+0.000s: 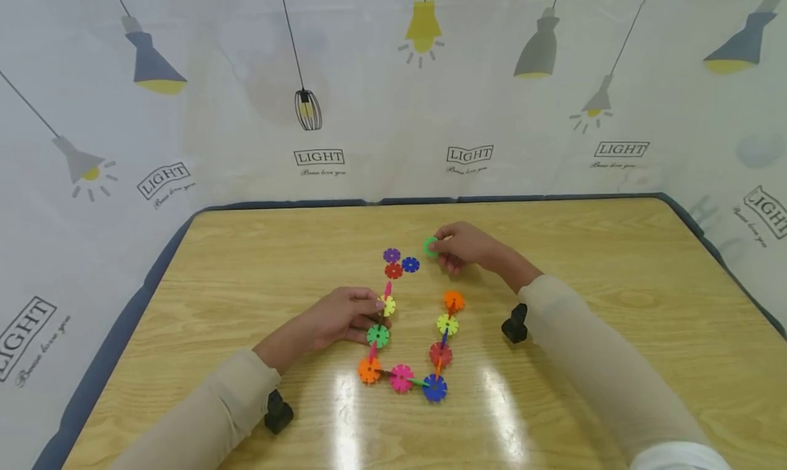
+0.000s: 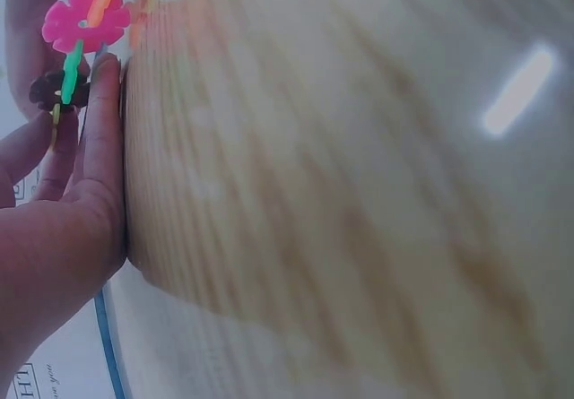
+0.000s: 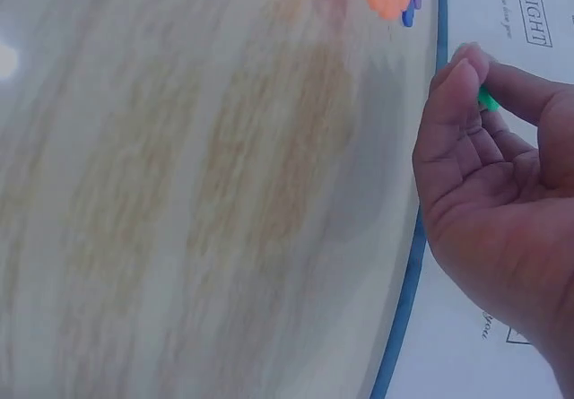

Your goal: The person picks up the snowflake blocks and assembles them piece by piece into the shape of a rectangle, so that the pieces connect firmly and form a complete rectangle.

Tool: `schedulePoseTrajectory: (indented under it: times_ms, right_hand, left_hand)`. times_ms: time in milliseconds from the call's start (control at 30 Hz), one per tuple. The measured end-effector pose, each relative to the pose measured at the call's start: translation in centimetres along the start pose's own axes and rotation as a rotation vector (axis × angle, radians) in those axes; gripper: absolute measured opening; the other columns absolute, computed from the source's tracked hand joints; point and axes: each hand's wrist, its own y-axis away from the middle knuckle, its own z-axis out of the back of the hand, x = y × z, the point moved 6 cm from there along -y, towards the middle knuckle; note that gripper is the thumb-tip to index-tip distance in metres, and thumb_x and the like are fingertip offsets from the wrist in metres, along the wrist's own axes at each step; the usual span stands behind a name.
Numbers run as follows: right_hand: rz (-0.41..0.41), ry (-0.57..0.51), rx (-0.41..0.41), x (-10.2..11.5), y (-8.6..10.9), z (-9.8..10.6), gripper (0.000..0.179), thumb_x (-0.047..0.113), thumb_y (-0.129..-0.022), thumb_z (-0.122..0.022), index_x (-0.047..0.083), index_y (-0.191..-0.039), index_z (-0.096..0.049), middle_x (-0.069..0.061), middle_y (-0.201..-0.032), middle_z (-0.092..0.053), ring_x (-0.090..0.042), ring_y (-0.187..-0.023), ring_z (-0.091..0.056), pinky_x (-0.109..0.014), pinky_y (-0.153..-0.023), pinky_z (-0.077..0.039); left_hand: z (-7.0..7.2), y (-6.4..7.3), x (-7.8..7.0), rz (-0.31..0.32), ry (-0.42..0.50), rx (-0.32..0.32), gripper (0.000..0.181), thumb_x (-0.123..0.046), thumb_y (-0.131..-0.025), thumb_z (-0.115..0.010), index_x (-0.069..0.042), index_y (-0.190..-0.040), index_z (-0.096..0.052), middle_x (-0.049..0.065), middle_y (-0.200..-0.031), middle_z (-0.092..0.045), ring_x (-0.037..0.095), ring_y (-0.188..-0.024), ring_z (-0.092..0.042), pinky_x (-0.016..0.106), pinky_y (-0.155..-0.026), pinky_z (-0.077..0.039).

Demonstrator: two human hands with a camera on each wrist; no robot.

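Slotted plastic snowflake discs are joined into a U-shaped chain on the table. My left hand [image 1: 344, 316] pinches the yellow disc [image 1: 389, 306] near the chain's left end, just below an edge-on pink disc [image 1: 388, 289]; its lower fingers lie by the green disc [image 1: 378, 336]. The chain runs through an orange disc [image 1: 369, 370] and a blue disc [image 1: 435, 388] up to another orange disc [image 1: 453, 300]. Beyond the right end, my right hand [image 1: 467, 246] holds a separate green disc [image 1: 430, 246] between thumb and fingers; the right wrist view shows only its green edge [image 3: 488, 100].
Loose purple [image 1: 391, 255], red [image 1: 393, 271] and blue [image 1: 410, 264] discs lie close together beyond the chain's left end. The wooden table [image 1: 246, 251] ends at a dark edge against a lamp-printed backdrop [image 1: 381, 67]. Black devices [image 1: 279, 412] are fixed at both wrists.
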Motion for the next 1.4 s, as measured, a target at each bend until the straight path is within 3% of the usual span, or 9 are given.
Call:
schedulePoseTrajectory:
  times_ms: [200, 500, 900, 1400]
  right_hand:
    - [0.020, -0.005, 0.034, 0.7, 0.9, -0.6, 0.023, 0.022, -0.101, -0.053, 0.000, -0.105, -0.059, -0.010, -0.080, -0.061, -0.017, -0.063, -0.056, -0.030, -0.061, -0.053]
    - [0.080, 0.034, 0.105, 2.3, 1.7, -2.9, 0.033, 0.025, -0.099, -0.056, -0.008, -0.095, -0.061, -0.005, -0.070, -0.057, -0.016, -0.059, -0.050, -0.028, -0.058, -0.048]
    - [0.080, 0.018, 0.130, 3.7, 1.5, -5.5, 0.031, 0.021, -0.101, -0.053, -0.007, -0.093, -0.063, -0.004, -0.065, -0.057, -0.014, -0.054, -0.050, -0.027, -0.055, -0.047]
    - [0.054, 0.025, 0.170, 3.9, 0.8, -7.1, 0.027, 0.022, -0.101, -0.052, -0.001, -0.094, -0.065, -0.005, -0.067, -0.061, -0.015, -0.054, -0.054, -0.026, -0.054, -0.050]
  left_hand:
    - [0.1, 0.0, -0.1, 0.004, -0.004, -0.011, 0.018, -0.019, -0.099, -0.057, -0.004, -0.108, -0.063, 0.014, -0.103, -0.072, 0.018, -0.083, -0.071, 0.032, -0.070, -0.059]
    - [0.2, 0.0, -0.3, 0.016, -0.006, -0.026, 0.017, -0.021, -0.099, -0.057, -0.007, -0.104, -0.064, 0.013, -0.102, -0.073, 0.016, -0.080, -0.070, 0.029, -0.066, -0.057]
    - [0.0, 0.2, -0.5, 0.007, -0.007, -0.013, 0.015, -0.020, -0.100, -0.055, -0.007, -0.102, -0.062, 0.014, -0.102, -0.073, 0.015, -0.080, -0.070, 0.029, -0.066, -0.057]
    - [0.1, 0.2, -0.4, 0.000, -0.001, -0.005, 0.016, -0.021, -0.100, -0.055, -0.007, -0.103, -0.062, 0.013, -0.102, -0.073, 0.017, -0.082, -0.070, 0.029, -0.067, -0.057]
